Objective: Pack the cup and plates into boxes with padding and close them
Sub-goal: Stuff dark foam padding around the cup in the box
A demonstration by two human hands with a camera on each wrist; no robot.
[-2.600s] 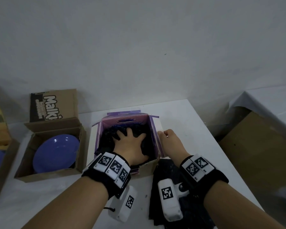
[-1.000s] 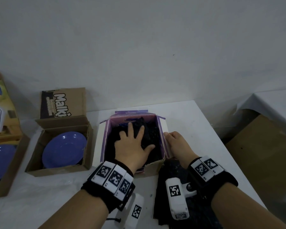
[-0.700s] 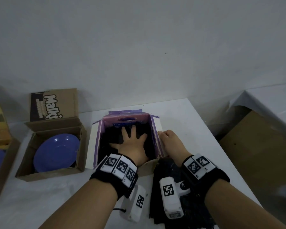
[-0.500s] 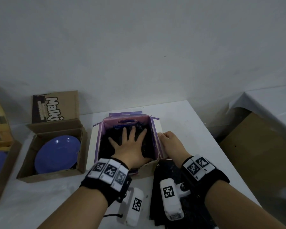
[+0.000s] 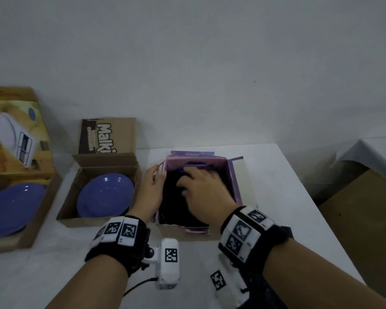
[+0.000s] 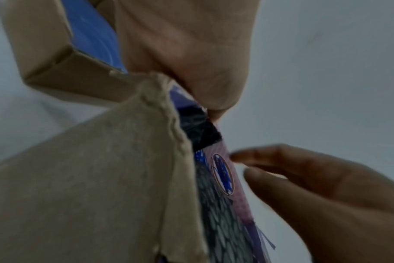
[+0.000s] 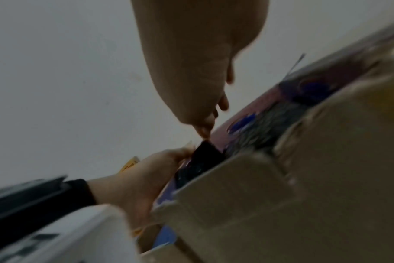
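A purple box [image 5: 232, 181] stands open in the middle of the table, filled with black padding [image 5: 173, 206]. No cup shows; the padding covers the inside. My left hand [image 5: 152, 190] grips the box's left wall, thumb at the rim [image 6: 191, 53]. My right hand [image 5: 198, 188] reaches into the box from the right, and its bent fingers push down on the padding [image 7: 205, 156] without grasping it. One blue plate [image 5: 103, 195] lies in an open brown carton [image 5: 65, 212], another blue plate [image 5: 11, 208] in a carton [image 5: 40, 217] at the far left.
More black padding sheets [image 5: 260, 286] lie on the table under my right wrist. The cartons' lids stand up against the wall behind. A large brown box [image 5: 366, 210] sits on the floor beyond the table's right edge.
My left hand has come out of the purple box and taken its left wall. My right hand left the right wall and went into the box onto the padding.
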